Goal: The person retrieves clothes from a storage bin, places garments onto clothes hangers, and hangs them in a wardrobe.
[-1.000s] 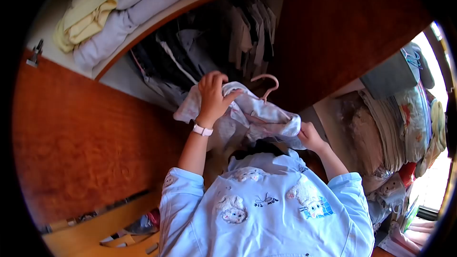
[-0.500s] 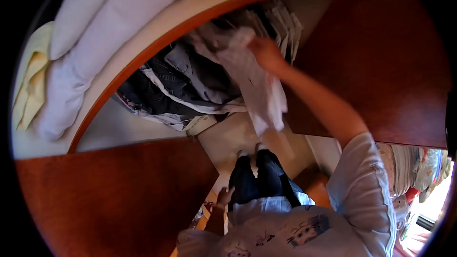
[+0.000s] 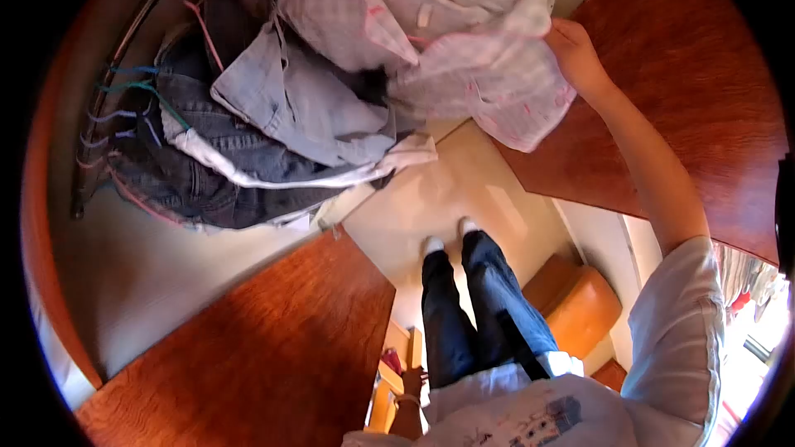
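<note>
Right hand (image 3: pixel 575 54) grip pinched on edge of pale checked garment (image 3: pixel 476 58); garment's up in wardrobe (image 3: pixel 157 281), beside grey clothes (image 3: pixel 294 103); left hand (image 3: pixel 411 385) low near wooden door (image 3: pixel 265 348), can't tell its grip.

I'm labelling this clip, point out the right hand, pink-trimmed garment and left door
Right hand (image 3: pixel 579 58): head view, middle of hand.
Pink-trimmed garment (image 3: pixel 484 62): head view, checked fabric.
Left door (image 3: pixel 252 352): head view, wooden panel.
</note>
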